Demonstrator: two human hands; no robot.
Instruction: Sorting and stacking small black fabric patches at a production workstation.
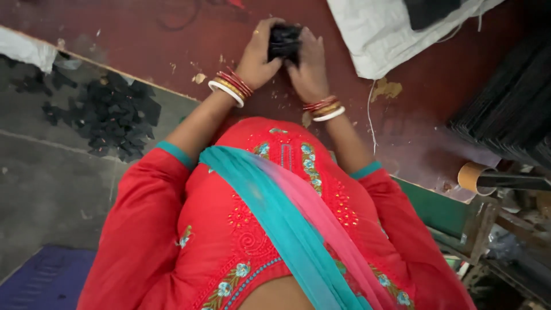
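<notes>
Both my hands meet over a dark red worktable (172, 34) and grip one small black bundle (284, 41) of what look like stacked flat pieces. My left hand (258, 57) wraps the bundle's left side, fingers curled over its top. My right hand (309, 66) presses against its right side. Red, gold and white bangles sit on both wrists. Below the arms, my red embroidered top and teal-pink scarf fill the lower frame. The underside of the bundle is hidden by my fingers.
A white woven sack (384, 31) lies on the table at the upper right. A stack of black sheets (511, 109) stands at the right. Black scraps (115, 117) are heaped on the grey floor at the left. A cardboard tube (473, 177) pokes out at the right.
</notes>
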